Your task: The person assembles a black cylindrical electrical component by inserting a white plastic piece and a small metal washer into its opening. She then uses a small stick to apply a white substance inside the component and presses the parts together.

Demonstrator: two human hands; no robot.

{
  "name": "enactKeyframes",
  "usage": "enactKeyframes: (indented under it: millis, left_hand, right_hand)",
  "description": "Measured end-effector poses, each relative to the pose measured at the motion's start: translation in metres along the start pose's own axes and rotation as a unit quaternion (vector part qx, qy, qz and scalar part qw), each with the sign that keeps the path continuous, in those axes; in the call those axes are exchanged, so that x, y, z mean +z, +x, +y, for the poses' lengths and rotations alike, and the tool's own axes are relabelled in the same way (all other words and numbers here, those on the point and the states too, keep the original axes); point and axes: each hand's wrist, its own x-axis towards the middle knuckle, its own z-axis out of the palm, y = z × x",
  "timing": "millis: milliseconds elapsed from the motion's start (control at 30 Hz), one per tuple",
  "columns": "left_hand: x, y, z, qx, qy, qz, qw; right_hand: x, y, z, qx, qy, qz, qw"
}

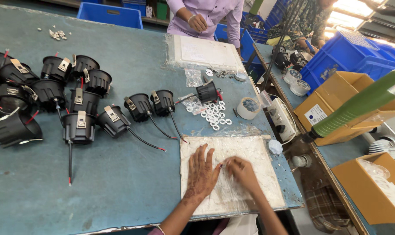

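Nearest to us, our left hand [202, 174] lay flat with fingers spread on the worn white rectangular work pad [258, 150], pressing down on a sheet of clear crinkled plastic film [230, 191] that covered the pad's near half. Our right hand [242, 173], just beside it at three o'clock, had its fingertips drawn together in a pinch on something very small where the two hands met; we could not tell what it was, perhaps an edge of the film or a small part.

Beyond the pad, toward twelve o'clock, a scatter of small white plastic rings [215, 115] lay loose on the blue-grey table top [119, 182], with a roll of pale tape [248, 108] at one o'clock and a single black round lamp housing [207, 92] on its side just past the rings. At eleven o'clock two black housings with red-tipped leads [150, 105] lay side by side, and farther off at ten o'clock a large cluster of black housings with metal spring clips [54, 100] waited.

Judging by this, we thought the work was at an early stage: only the one housing lay near the rings, while many stood apart.

At the far edge, at twelve o'clock, another person's hand [198, 21] hung above a second white pad [206, 52].
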Motion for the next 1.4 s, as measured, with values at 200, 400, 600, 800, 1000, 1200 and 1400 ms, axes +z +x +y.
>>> enactKeyframes:
  millis: [200,400,600,800,1000,1200,1400]
  left_hand:
    - [-0.007,0.002,-0.002,-0.005,-0.007,-0.009,1.0]
    - [-0.007,0.001,-0.001,0.004,0.004,-0.004,1.0]
    - [0.004,-0.003,-0.002,0.002,0.045,0.005,0.999]
    - [0.006,-0.007,0.004,0.016,0.054,0.053,0.997]
    - [0.007,-0.002,0.009,-0.042,-0.021,0.038,0.998]
    - [0.017,-0.011,0.006,-0.052,-0.092,0.077,0.991]
    - [0.0,-0.036,0.017,-0.061,-0.557,-0.245,0.791]
  right_hand:
    - [-0.004,0.148,-0.065,-0.186,-0.006,0.147,0.971]
    - [0.028,0.249,-0.123,-0.045,0.08,0.092,0.992]
    - [0.052,0.268,-0.127,-0.048,0.285,0.033,0.957]
    - [0.027,0.218,-0.136,-0.124,0.361,-0.034,0.924]
    - [-0.064,0.078,-0.147,-0.177,0.239,-0.177,0.938]
    - [-0.112,-0.055,-0.104,-0.125,0.062,-0.331,0.933]
    - [-0.095,-0.115,-0.061,-0.13,-0.04,-0.314,0.94]
